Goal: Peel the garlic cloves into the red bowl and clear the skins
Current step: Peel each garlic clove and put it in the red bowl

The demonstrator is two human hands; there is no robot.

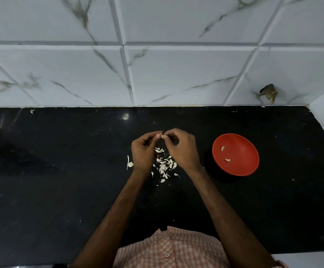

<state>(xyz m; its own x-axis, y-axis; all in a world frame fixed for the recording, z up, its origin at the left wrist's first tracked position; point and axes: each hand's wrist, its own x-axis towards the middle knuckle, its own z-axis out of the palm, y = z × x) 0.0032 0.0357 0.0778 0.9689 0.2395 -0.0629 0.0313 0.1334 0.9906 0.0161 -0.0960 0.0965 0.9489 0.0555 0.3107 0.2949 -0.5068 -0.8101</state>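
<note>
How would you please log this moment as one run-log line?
left hand, right hand: pinching garlic clove | red bowl: two peeled cloves | skins: loose on counter

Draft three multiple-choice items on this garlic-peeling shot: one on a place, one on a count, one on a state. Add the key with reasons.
1. Where does the red bowl stand?
A. Left of the hands.
B. Between the forearms.
C. Right of the right hand.

2. How many peeled cloves lie in the bowl?
A. One.
B. Two.
C. Five.

3. What are the two hands doing?
A. Pinching one garlic clove between them.
B. Lying flat on the counter.
C. Lifting the bowl.

Key: 1 C, the bowl sits beyond the right hand; 2 B, two pale cloves show on its red inside; 3 A, fingertips of the left hand and right hand meet on the clove above the skins.
</note>
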